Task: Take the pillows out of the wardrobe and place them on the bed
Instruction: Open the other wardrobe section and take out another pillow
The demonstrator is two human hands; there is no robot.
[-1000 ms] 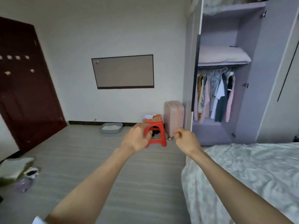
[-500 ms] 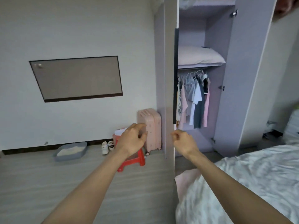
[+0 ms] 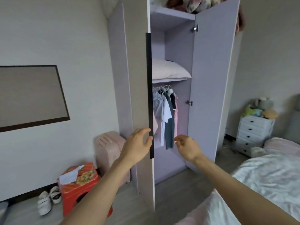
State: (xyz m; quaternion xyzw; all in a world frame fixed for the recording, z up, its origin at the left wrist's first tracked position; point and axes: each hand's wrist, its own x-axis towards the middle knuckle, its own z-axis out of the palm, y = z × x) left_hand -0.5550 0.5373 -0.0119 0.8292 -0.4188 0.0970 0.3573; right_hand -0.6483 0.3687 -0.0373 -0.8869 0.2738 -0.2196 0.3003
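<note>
Head view, the only one: I am facing the lilac wardrobe point(image 3: 211, 78) with both its doors swung open. My left hand point(image 3: 138, 146) is reaching at the edge of the left door point(image 3: 138, 78), fingers spread and relaxed beside the long black handle strip point(image 3: 149, 95), gripping nothing; I cannot tell whether the fingertips are touching it. My right hand point(image 3: 186, 146) is hanging in front of the opening, at three o'clock from the left one, fingers loosely curled and holding nothing.

One pillow point(image 3: 168, 69), pale pink, is lying on the middle shelf at twelve o'clock above my hands, nobody touching it. Under that shelf a row of clothes point(image 3: 165, 111) is hanging from white hangers; too bunched to count. Floral bedding point(image 3: 190, 5) is sitting on the top shelf.

The bed point(image 3: 267, 184), with its crumpled pale cover, is lying at four o'clock, well apart from the pillow. At two o'clock one white chest of drawers point(image 3: 253, 133) is carrying soft toys. At eight o'clock I am seeing one red stool point(image 3: 78, 189), one pair of white shoes point(image 3: 48, 198) and one pink ribbed case point(image 3: 110, 150) against the wall.
</note>
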